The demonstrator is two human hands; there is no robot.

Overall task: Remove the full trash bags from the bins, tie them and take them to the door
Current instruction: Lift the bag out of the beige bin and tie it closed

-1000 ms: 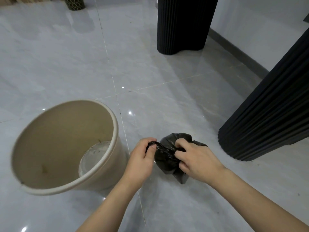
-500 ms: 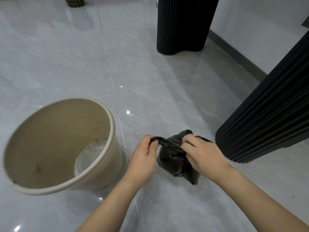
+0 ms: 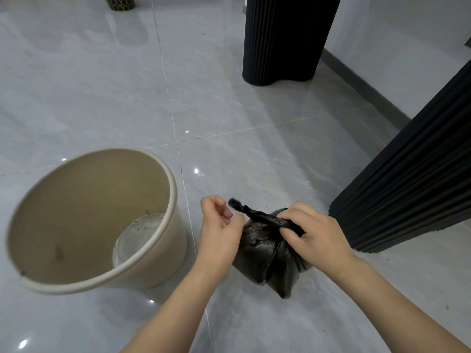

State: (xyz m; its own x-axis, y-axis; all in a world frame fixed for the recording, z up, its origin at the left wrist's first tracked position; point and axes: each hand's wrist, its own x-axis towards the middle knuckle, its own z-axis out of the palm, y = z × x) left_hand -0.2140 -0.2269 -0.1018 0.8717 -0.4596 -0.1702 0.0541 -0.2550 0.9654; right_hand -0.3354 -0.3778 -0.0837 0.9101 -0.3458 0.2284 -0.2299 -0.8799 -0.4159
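A small black trash bag [image 3: 265,258] hangs just above the grey floor, its neck twisted into a rope that points up and left. My right hand [image 3: 313,233] is shut on that twisted neck. My left hand [image 3: 220,225] is just left of the neck's free end, fingers loosely curled and apart, holding nothing. A beige plastic bin [image 3: 175,200] stands on the floor to the left of my hands, with no bag in it and some dirt on its bottom.
A black ribbed column [image 3: 285,39] stands at the back, and another black ribbed column [image 3: 413,189] is close on the right of the bag. A grey wall with a dark skirting [image 3: 367,82] runs along the right. A patterned dark container [image 3: 119,2] sits far back left.
My left hand has let go of the bag's twisted neck and opened. The right hand still grips the neck, and the free end now sticks out up-left.
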